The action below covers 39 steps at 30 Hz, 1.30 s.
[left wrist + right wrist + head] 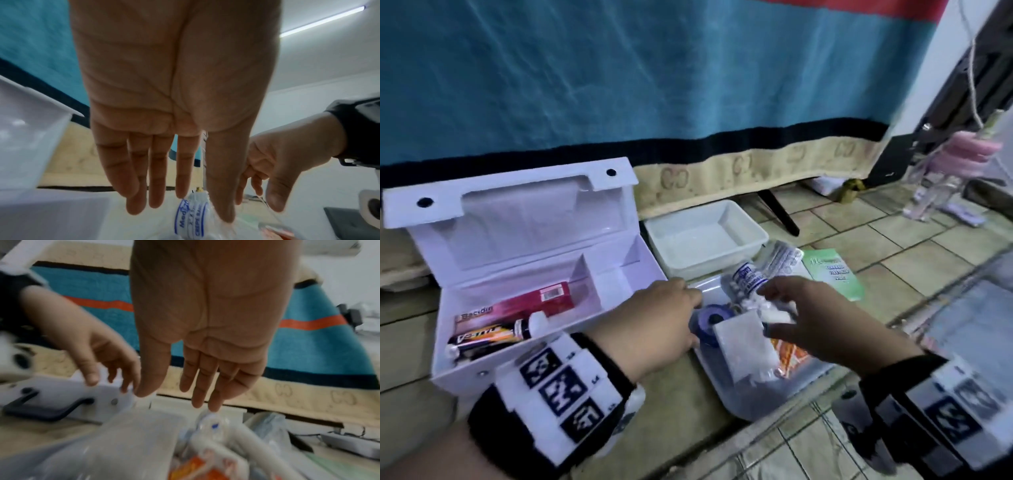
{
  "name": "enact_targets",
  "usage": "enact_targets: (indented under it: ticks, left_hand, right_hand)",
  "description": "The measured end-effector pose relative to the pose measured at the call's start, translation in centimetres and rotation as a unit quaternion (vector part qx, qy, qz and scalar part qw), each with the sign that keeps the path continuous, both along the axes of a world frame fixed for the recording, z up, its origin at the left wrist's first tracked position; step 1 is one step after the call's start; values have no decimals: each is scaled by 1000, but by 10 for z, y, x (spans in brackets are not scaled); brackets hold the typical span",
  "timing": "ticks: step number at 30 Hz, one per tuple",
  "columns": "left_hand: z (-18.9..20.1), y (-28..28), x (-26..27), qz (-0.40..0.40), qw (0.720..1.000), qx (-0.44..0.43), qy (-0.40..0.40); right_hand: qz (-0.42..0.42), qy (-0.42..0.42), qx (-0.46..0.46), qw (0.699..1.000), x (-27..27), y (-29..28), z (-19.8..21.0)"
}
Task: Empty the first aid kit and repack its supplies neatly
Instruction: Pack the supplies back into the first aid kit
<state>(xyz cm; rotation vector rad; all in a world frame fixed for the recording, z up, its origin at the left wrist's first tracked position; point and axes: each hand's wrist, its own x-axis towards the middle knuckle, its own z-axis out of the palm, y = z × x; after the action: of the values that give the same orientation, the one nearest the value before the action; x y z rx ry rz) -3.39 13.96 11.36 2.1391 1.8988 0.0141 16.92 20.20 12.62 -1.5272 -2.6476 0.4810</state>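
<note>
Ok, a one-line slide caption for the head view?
Both open hands, left hand and right hand, reach over the supplies tray beside the open kit.

Left hand point(654, 317): forearm enters from 7 o'clock, reaches toward 1 o'clock, palm down. Fingers point(133, 186) straight and close together, thumb alongside, nothing held. Black strap with white marker block on the wrist.

Right hand point(822, 320): forearm enters from 4 o'clock, reaches toward 10 o'clock, palm down. Fingers point(202, 386) extended, slightly spread, thumb out to the side. Looks empty, though this wrist view is motion-blurred. Same strap on the wrist.
</note>
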Motion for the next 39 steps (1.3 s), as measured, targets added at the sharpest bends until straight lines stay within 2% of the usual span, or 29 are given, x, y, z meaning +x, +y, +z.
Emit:
enact_targets:
  ticks: [5,9,11,13,15,18,21,32,37,39]
  left_hand:
    - [-18,37,29,-48,997,-50,38]
    - [-24,51,36,-35,993,-95,53]
    - [-26,52,36,-19,994,-100,34]
    - [-27,50,37,11,997,-75,-1]
    - [-27,48,39,31,999,-43,-13]
    - [-23,45,40,67,998,-12,2]
    - [-16,41,37,100,995,10,15]
    - [-5,30,29,135,990,50,-6]
    - [-9,24,27,126,990,56,-12]
    - [-11,23,27,128,990,55,-7]
  right_hand:
    - [77,-66,15,995,-4,4,-38]
    - [102,-108,26,989,3,21,-37]
    - [117,-95,23,988,4,31,-31]
    - [151,-48,23,987,-1,40,-24]
    - [212,-57,52,974,-13,45,-19]
    - [300,-160,132,931,-32,48,-18]
    - [340,-215,151,903,-45,52,-23]
    - [344,-309,103,881,-71,67,-30]
    - [352,-287,26,891,-70,85,-28]
    - [379,-280,27,882,-70,85,-26]
